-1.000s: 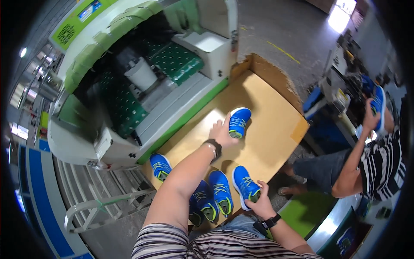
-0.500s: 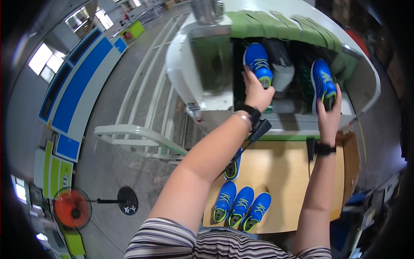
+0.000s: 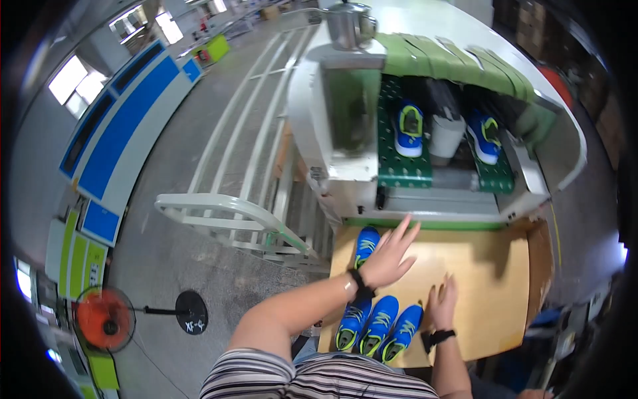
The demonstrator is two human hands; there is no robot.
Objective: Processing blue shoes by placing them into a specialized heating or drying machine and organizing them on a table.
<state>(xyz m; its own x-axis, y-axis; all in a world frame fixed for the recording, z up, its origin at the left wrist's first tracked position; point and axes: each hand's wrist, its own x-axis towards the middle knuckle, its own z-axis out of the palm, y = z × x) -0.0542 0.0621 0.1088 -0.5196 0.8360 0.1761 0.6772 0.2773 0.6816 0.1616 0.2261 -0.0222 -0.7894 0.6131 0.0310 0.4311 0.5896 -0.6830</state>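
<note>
My left hand (image 3: 392, 258) is over the wooden table, its fingers stretched out and holding nothing. It is beside a blue sports shoe (image 3: 365, 246) with lime trim at the table's far left. Lower down, my right hand (image 3: 443, 304) is empty too, thumb and fingers apart. Nearest to it is the rightmost blue shoe (image 3: 406, 327) of a row of three at the front edge; the middle shoe (image 3: 381, 322) and left shoe (image 3: 352, 327) lie alongside. Inside the machine's opening, a blue shoe (image 3: 409, 136) sits on the left green belt and another (image 3: 486, 139) on the right one.
The white machine (image 3: 309, 126) has green strips (image 3: 458, 60) hanging over its opening and a metal pot (image 3: 349, 26) on top. A wooden table (image 3: 478, 286) adjoins it, with a cardboard piece (image 3: 541, 266) at its right. A white rail frame (image 3: 226, 203) and fan (image 3: 106, 324) stand left.
Both hands have let go of the two shoes, which now rest on the machine's belts. The hands have drawn back from the opening to over the table. The view has shifted slightly.
</note>
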